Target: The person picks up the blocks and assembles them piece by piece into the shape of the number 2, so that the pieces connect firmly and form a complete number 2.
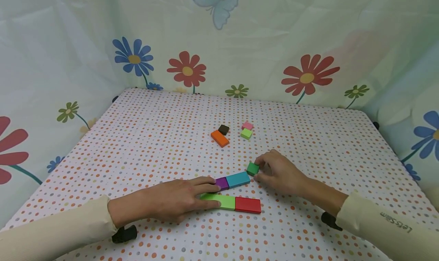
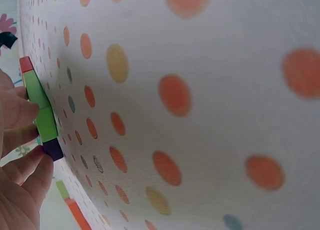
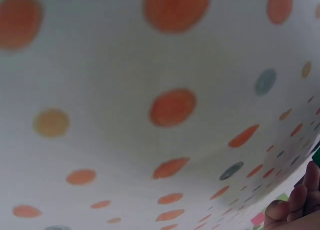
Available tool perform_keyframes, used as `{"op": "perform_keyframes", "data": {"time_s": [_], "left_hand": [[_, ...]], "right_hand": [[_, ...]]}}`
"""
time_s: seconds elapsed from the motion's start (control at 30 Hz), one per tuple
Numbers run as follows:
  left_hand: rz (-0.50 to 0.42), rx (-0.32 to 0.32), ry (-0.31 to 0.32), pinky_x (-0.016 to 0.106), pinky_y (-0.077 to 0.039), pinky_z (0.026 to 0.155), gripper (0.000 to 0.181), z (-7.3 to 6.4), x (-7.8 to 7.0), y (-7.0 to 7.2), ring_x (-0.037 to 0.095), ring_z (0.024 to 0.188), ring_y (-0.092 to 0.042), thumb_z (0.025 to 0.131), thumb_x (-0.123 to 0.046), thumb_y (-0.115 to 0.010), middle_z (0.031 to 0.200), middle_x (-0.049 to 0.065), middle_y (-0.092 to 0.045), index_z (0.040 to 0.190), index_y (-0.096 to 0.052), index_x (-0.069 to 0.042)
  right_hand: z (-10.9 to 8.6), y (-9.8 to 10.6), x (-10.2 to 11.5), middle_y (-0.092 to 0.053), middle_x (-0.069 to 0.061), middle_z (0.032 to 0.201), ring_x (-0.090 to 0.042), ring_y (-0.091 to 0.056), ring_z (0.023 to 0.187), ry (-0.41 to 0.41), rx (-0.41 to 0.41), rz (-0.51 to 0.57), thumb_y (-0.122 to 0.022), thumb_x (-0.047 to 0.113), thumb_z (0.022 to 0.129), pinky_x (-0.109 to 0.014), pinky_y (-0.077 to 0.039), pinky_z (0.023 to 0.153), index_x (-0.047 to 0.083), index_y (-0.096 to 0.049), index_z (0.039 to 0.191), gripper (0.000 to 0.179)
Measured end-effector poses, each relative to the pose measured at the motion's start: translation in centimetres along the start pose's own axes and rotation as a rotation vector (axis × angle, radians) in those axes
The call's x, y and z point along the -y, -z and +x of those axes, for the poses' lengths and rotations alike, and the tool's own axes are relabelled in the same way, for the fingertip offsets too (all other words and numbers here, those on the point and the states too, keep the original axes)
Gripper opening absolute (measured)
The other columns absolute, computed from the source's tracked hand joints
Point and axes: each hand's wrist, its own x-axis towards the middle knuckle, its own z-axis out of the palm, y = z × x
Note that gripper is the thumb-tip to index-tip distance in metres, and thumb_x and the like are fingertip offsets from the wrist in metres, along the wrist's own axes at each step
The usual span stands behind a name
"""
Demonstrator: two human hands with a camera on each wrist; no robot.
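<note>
My right hand (image 1: 282, 174) pinches a dark green block (image 1: 253, 168) between thumb and fingers. That block is beside the right end of a turquoise block (image 1: 238, 180), which joins end to end with a purple block (image 1: 222, 183). My left hand (image 1: 180, 198) lies across the left part of two rows, its fingers fairly straight. Fingertips touch the purple block, while the thumb rests at a light green block (image 1: 226, 202) in the nearer row. A red block (image 1: 248, 205) adjoins that green one. In the left wrist view, green pieces (image 2: 46, 122) are partly behind the fingers.
Farther back on the dotted cloth (image 1: 164, 131) lie an orange block (image 1: 220, 138), a dark brown block (image 1: 223, 129), a pink block (image 1: 247, 126) and a small light green block (image 1: 246, 133). A flowered curtain (image 1: 247, 36) encloses the table's back and sides.
</note>
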Motion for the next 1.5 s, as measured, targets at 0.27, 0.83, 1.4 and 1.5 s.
{"op": "perform_keyframes", "data": {"time_s": [0.27,0.83,1.4,1.5], "left_hand": [[0.001,0.013,0.006,0.036,-0.048,0.107,0.061,0.08,0.00,0.09,0.028,0.148,-0.034,0.092,-0.007,-0.067,0.157,0.009,-0.042,0.149,-0.053,-0.024],[-0.002,0.010,-0.001,0.037,-0.047,0.108,0.064,0.03,0.04,0.07,0.029,0.147,-0.035,0.089,-0.006,-0.069,0.157,0.009,-0.042,0.149,-0.053,-0.024],[-0.015,0.004,0.001,0.036,-0.048,0.107,0.061,0.02,0.03,0.01,0.029,0.147,-0.035,0.091,-0.007,-0.067,0.157,0.009,-0.043,0.149,-0.053,-0.023],[-0.013,0.002,0.000,0.035,-0.049,0.106,0.061,0.04,0.02,0.01,0.029,0.147,-0.035,0.092,-0.007,-0.067,0.156,0.009,-0.043,0.149,-0.054,-0.023]], "right_hand": [[-0.38,-0.27,0.37,-0.060,0.000,0.102,-0.016,-0.048,0.090,-0.020,-0.013,-0.028,-0.083,0.022,0.085,-0.030,-0.046,0.072,0.008,-0.068,0.112,0.034],[-0.65,-0.35,0.43,-0.059,-0.001,0.098,-0.015,-0.050,0.088,-0.032,-0.028,-0.051,-0.085,0.027,0.082,-0.029,-0.046,0.069,0.007,-0.070,0.107,0.035],[-0.87,-0.86,0.45,-0.059,0.000,0.094,-0.015,-0.050,0.084,-0.059,-0.066,-0.044,-0.087,0.027,0.080,-0.029,-0.045,0.068,0.007,-0.071,0.104,0.036],[-0.89,-0.84,0.52,-0.059,0.000,0.094,-0.015,-0.050,0.084,-0.063,-0.067,-0.046,-0.088,0.028,0.079,-0.029,-0.045,0.068,0.007,-0.071,0.104,0.037]]}}
